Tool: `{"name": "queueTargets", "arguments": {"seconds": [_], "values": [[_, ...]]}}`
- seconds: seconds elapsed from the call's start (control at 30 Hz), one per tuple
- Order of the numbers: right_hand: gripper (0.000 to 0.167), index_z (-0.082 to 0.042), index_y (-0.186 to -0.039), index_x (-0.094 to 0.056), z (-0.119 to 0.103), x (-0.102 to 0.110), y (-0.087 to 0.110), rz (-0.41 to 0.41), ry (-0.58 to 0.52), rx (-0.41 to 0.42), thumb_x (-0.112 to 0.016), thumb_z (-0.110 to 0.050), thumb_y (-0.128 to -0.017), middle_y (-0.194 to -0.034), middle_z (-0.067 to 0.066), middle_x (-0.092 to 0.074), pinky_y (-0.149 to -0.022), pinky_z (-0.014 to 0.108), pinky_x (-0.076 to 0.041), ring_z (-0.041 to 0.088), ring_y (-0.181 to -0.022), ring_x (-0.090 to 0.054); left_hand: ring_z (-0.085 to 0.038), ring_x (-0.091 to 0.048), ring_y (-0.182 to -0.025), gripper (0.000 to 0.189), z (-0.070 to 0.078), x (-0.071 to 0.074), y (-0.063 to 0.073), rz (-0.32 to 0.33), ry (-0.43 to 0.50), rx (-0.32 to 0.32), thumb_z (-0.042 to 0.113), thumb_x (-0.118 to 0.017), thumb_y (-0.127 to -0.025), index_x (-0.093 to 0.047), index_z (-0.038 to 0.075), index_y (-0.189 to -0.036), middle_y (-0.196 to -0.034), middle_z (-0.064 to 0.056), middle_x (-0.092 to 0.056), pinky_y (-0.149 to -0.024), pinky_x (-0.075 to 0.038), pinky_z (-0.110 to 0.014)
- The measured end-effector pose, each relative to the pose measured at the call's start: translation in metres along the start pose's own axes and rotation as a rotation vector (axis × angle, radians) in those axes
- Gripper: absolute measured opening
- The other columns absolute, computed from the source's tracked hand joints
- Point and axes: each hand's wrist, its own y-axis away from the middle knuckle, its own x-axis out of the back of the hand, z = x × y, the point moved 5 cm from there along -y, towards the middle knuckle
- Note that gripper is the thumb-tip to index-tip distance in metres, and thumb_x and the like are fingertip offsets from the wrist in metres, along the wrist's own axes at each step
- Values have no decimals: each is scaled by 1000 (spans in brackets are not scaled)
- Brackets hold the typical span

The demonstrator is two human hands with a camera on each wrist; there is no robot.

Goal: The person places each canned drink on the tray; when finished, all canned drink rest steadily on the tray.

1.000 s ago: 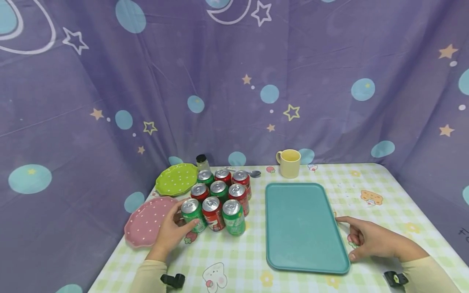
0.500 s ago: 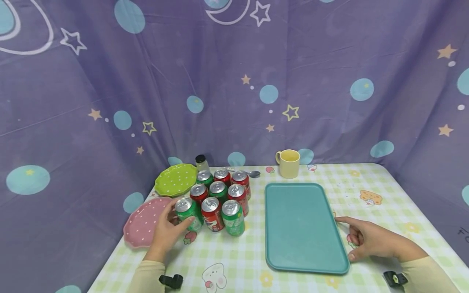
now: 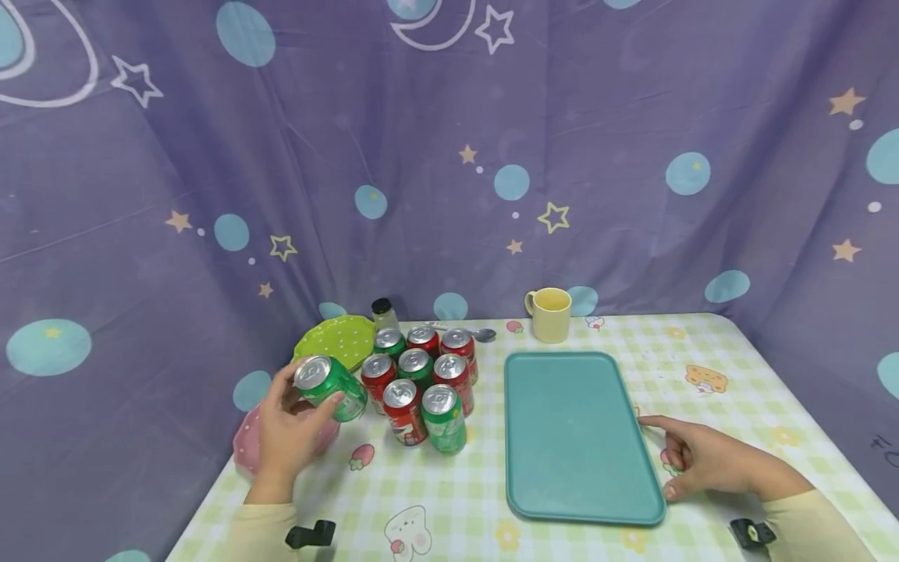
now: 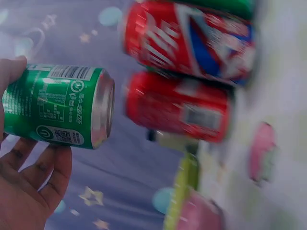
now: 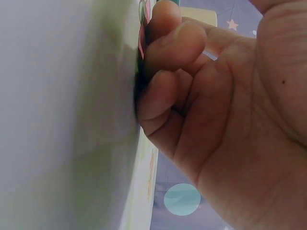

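My left hand (image 3: 284, 437) grips a green soda can (image 3: 335, 394) round its side, thumb on the near side. The can is tilted and raised over the pink plate (image 3: 247, 449), left of the other cans. In the left wrist view the can's silver bottom shows, apart from the red soda cans (image 4: 177, 105). Standing grouped are several red and green cans, with a red can (image 3: 405, 417) and a green can (image 3: 445, 425) in front. By the right edge of the teal tray (image 3: 579, 437) rests my right hand (image 3: 716, 460), index finger and thumb at the rim, other fingers curled loosely on the table.
Behind the cans lie a green dotted plate (image 3: 337, 339) and a spoon (image 3: 485, 336), with a black-capped jar (image 3: 383, 314) beside them. A yellow mug (image 3: 551, 316) stands beyond the tray. A purple curtain (image 3: 449, 156) hangs behind the checked tablecloth (image 3: 477, 499).
My left hand has lifted the green can out of the front left of the group and carried it up and left, tilting it. The right hand has stayed at the tray.
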Motion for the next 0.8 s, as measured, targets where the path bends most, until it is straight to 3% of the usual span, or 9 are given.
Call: {"name": "queueTargets", "arguments": {"seconds": [0.13,0.3,0.5,0.8], "values": [[106,13,-156,-30,0,0,0,6,0,2,-94,-20,-78,-84,8,-58,-54,28,-44,7,-65,-48,-11,-64,-104,77,24,0,-5,17,-10,-84,-9,-88,-78,-57,9,-146,-126,5,-64,-81,-53,-16],[106,12,-157,-29,1,1,1,5,-3,-19,-93,-20,-78,-84,8,-57,-54,28,-44,8,-64,-48,-15,-66,-105,78,65,-14,-9,-24,100,-165,-9,-89,-77,-58,13,-146,-129,0,-66,-79,-54,-20],[106,11,-156,-31,1,1,1,7,3,-20,-94,-23,-78,-83,8,-57,-55,28,-45,7,-65,-49,-18,-68,-106,71,97,-54,-14,-111,202,-193,-3,-88,-82,-60,16,-145,-132,-2,-64,-80,-56,-24],[106,10,-156,-32,0,1,0,10,8,-34,-94,-24,-78,-83,8,-57,-56,27,-45,7,-66,-49,-24,-67,-106,69,117,-125,-10,-224,266,-228,9,-89,-84,-59,21,-145,-131,-3,-65,-81,-60,-31]]}}
